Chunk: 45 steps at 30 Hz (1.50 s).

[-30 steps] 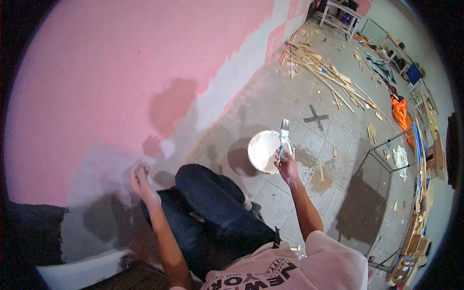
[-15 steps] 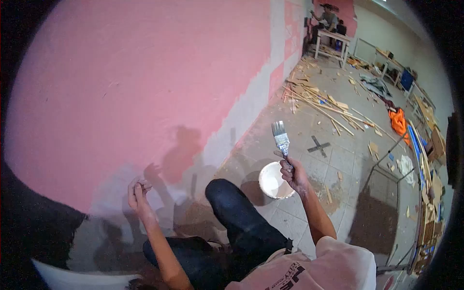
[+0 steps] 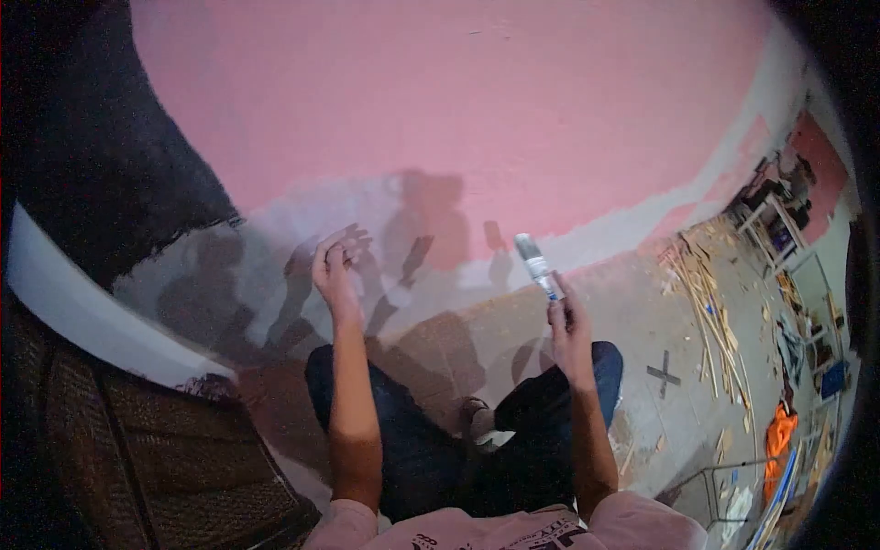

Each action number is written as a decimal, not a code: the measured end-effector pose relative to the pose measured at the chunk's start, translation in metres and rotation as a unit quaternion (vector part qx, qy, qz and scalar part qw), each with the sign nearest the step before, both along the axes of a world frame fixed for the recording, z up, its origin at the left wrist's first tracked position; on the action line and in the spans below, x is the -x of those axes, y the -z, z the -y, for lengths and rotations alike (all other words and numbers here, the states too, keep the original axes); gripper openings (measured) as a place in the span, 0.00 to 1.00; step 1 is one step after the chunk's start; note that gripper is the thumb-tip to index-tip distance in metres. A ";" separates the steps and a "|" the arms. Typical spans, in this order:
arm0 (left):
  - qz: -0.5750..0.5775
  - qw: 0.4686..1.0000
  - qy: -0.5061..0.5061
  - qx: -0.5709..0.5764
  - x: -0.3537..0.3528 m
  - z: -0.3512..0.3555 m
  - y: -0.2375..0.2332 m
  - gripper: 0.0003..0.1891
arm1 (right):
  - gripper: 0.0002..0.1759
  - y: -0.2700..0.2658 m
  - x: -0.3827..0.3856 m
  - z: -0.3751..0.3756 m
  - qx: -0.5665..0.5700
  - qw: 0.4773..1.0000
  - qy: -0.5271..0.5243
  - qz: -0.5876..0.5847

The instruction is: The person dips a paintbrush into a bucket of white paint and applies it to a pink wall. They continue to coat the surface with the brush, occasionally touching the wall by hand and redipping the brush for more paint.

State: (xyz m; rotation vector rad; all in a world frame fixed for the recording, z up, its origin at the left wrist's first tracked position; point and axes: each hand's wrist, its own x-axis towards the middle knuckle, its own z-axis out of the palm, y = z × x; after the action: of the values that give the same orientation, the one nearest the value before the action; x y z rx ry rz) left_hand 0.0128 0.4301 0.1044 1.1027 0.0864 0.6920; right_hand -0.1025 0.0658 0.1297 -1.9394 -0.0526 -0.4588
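Observation:
A flat paintbrush (image 3: 535,260) with pale paint on its bristles and ferrule stands nearly upright in my right hand (image 3: 570,325), whose fingers are wrapped round the handle. My left hand (image 3: 335,271) is raised in front of the wall with its fingers loosely bent and apart, and nothing shows in it. Ahead is the pink wall (image 3: 477,110), with an unevenly edged whitish-grey band (image 3: 605,240) along its bottom and a dark painted area (image 3: 110,137) at the left. The brush does not touch the wall.
Dark woven panels (image 3: 183,449) stand at the lower left beside a white curved edge (image 3: 101,312). At the right lie wooden strips (image 3: 710,321), an orange cloth (image 3: 779,440) and a metal frame (image 3: 710,477). A dark tape cross (image 3: 663,374) marks the floor.
The view has turned left toward the wall, and the dark area and woven panels show more. The white bucket has dropped out of sight. My right hand still holds the brush.

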 end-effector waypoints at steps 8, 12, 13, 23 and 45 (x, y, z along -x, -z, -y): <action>-0.015 0.999 -0.037 -0.020 -0.026 -0.002 0.006 0.10 | 0.32 0.030 -0.068 -0.099 0.121 0.987 -0.037 0.095; -0.006 0.996 -0.024 -0.088 -0.036 0.003 0.013 0.11 | 0.34 0.039 -0.093 -0.116 0.125 0.982 -0.024 0.136; -0.004 0.995 -0.017 -0.096 -0.039 -0.002 0.022 0.11 | 0.34 0.051 -0.099 -0.121 0.122 0.986 -0.022 0.114; -0.053 0.986 -0.045 -0.149 -0.028 -0.025 0.035 0.10 | 0.31 0.045 -0.125 -0.144 0.143 0.981 0.005 0.128; -0.029 0.997 0.005 -0.076 -0.058 -0.005 0.051 0.09 | 0.22 0.086 -0.166 -0.140 0.242 0.962 -0.003 0.123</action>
State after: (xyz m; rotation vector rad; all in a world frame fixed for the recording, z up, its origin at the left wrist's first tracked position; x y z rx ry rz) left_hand 0.0708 0.4352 0.0531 1.2692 0.0791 0.6661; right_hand 0.0636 0.2054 0.0435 -2.3461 -0.3604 -0.7331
